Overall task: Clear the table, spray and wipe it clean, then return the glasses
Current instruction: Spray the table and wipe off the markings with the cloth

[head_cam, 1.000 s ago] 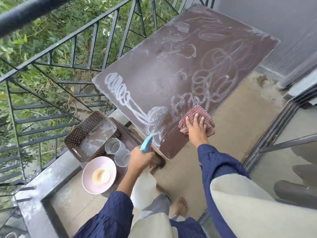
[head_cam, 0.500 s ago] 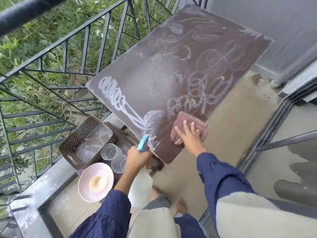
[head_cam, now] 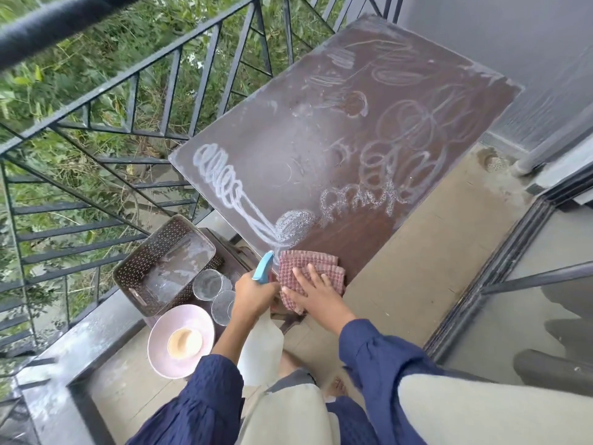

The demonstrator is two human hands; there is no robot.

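Observation:
The dark brown table (head_cam: 288,149) is covered in white foamy swirls, with a wiped dark patch near its closest corner. My right hand (head_cam: 316,293) presses flat on a folded red checked cloth (head_cam: 305,268) at that corner. My left hand (head_cam: 255,293) grips a spray bottle (head_cam: 260,351) with a blue trigger, hanging just below the table edge. Two clear glasses (head_cam: 208,283) (head_cam: 223,307) stand on a low brown stool to the left, below the table.
A brown perforated basket (head_cam: 167,268) and a pink plate (head_cam: 160,335) holding a small cup sit beside the glasses. A black metal railing (head_cam: 128,123) runs along the left with greenery beyond. A sliding door frame (head_cam: 497,277) borders the right. My bare foot shows on the tiled floor.
My right hand has slid the cloth toward me and left, from beside the foam to the table's closest corner, leaving a wiped patch. My left hand still holds the bottle.

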